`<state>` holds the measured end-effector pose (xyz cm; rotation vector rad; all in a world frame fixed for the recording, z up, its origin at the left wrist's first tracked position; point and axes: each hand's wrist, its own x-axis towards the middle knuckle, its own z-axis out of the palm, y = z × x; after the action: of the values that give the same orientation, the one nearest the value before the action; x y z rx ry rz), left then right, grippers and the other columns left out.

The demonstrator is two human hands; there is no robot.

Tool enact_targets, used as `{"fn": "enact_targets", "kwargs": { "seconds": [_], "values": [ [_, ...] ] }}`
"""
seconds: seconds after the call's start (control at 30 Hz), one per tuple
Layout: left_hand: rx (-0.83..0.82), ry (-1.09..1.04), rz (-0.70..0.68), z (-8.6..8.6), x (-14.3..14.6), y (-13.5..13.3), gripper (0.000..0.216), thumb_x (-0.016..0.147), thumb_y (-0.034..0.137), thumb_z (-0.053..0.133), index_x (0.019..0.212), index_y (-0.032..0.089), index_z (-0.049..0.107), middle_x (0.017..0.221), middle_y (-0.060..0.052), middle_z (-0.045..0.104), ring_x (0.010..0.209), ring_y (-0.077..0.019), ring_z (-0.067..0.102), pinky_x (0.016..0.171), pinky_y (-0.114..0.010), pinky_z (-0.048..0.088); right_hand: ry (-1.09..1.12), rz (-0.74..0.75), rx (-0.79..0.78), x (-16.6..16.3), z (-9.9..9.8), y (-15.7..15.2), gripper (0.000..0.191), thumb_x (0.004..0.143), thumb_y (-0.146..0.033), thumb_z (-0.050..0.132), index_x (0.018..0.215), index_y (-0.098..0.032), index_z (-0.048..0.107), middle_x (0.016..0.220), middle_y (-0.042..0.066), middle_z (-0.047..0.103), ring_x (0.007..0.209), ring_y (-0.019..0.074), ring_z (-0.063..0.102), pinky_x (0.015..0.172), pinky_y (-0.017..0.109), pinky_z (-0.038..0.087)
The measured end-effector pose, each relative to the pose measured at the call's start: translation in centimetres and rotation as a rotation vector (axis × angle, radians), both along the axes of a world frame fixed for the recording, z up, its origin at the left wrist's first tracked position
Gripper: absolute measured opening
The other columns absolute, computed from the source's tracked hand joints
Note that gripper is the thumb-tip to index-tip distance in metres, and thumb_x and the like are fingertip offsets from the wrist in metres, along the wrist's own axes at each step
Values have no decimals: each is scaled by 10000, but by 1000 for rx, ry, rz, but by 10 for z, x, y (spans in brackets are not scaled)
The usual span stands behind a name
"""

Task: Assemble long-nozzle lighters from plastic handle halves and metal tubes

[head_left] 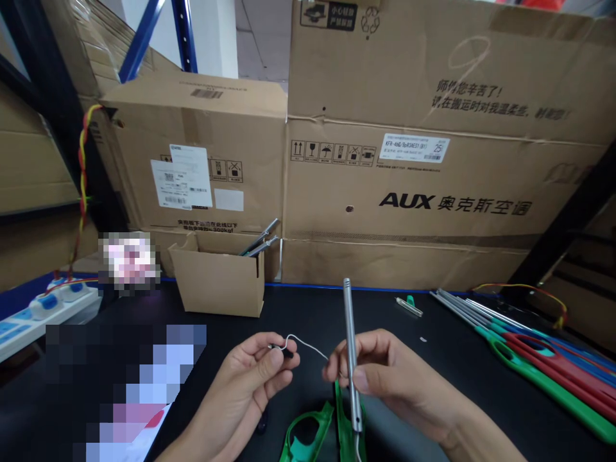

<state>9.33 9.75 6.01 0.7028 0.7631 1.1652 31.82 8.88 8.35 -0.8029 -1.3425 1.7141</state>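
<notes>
My left hand (248,378) pinches a small black piece (287,353) between thumb and fingers. From it a thin white cord (308,343) runs across to the fingers of my right hand (392,375). That hand grips a slim silver metal tube (350,327), held nearly upright, with a hole near its lower end. Pale cord or wire also shows beneath the tube's bottom. Below my hands lie a green plastic handle part (308,433) with a loop and a longer green part (343,417), partly behind the tube. A small dark object (262,422) is half hidden by my left hand.
On the right lie several metal rods with green, red (553,372) and blue handles. A small metal piece (409,307) sits at the back. Left are an open cardboard box (219,282) with rods, a power strip (48,311) and a blurred screen. Large cartons (409,237) stand behind.
</notes>
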Motion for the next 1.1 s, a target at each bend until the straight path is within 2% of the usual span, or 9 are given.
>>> {"fn": "enact_targets", "kwargs": {
  "seconds": [0.1, 0.23, 0.43, 0.53, 0.6, 0.67, 0.8, 0.97, 1.1],
  "values": [
    [-2, 71, -14, -1, 1, -2, 226, 629, 202, 903, 780, 144, 745, 884, -57, 774, 748, -145, 733, 654, -198, 597, 7, -59, 20, 4, 4, 1, 210, 671, -317, 852, 767, -152, 766, 813, 59, 730, 739, 140, 603, 735, 263, 441],
    [-7, 140, -113, -3, 0, -4, 194, 658, 207, 887, 706, 117, 721, 910, -75, 773, 687, -115, 717, 622, -176, 583, -10, -85, 57, 10, 15, 5, 193, 693, -301, 845, 773, -147, 760, 791, 54, 732, 710, 125, 607, 718, 251, 454],
    [-54, 116, -386, -5, -5, -5, 311, 650, 352, 888, 721, 150, 663, 711, -69, 764, 540, -108, 692, 499, -168, 524, -66, 71, 96, 9, 27, 12, 201, 693, -294, 836, 769, -129, 751, 797, 64, 742, 667, 114, 612, 653, 238, 462],
    [-56, 122, -537, -5, -7, -5, 373, 562, 369, 930, 731, 165, 667, 663, -56, 761, 521, -99, 681, 494, -149, 477, -60, 120, 108, 7, 28, 13, 172, 692, -267, 829, 759, -130, 750, 770, 51, 740, 643, 108, 615, 640, 234, 473],
    [-48, 136, -588, -5, -7, -6, 399, 490, 330, 961, 742, 157, 706, 661, -50, 759, 561, -98, 687, 516, -140, 454, -55, 143, 95, 6, 27, 12, 150, 695, -238, 825, 768, -129, 753, 766, 48, 742, 660, 109, 636, 647, 225, 478],
    [-40, 153, -603, -5, -8, -6, 427, 459, 294, 973, 796, 155, 750, 685, -36, 757, 607, -96, 688, 546, -143, 447, -54, 151, 82, 6, 25, 12, 137, 701, -222, 822, 776, -130, 754, 770, 48, 744, 673, 112, 651, 651, 223, 482],
    [-45, 263, -578, -6, -10, -9, 427, 523, 331, 946, 875, 168, 767, 710, -23, 749, 581, -86, 657, 556, -171, 451, -70, 125, 83, 8, 21, 12, 131, 713, -229, 817, 776, -133, 754, 778, 48, 748, 673, 112, 654, 660, 229, 495],
    [-66, 262, -492, -7, -10, -9, 400, 560, 346, 930, 842, 161, 714, 661, 5, 697, 561, -115, 686, 539, -187, 470, -83, 65, 82, 9, 22, 13, 142, 708, -246, 821, 757, -132, 752, 783, 52, 751, 681, 115, 661, 677, 233, 506],
    [-49, 230, -425, -6, -9, -4, 307, 659, 356, 879, 753, 157, 665, 646, 15, 674, 559, -94, 663, 533, -179, 477, -57, 5, 71, 10, 22, 13, 136, 696, -238, 828, 728, -137, 742, 762, 41, 747, 681, 108, 650, 666, 222, 488]
  ]
}}
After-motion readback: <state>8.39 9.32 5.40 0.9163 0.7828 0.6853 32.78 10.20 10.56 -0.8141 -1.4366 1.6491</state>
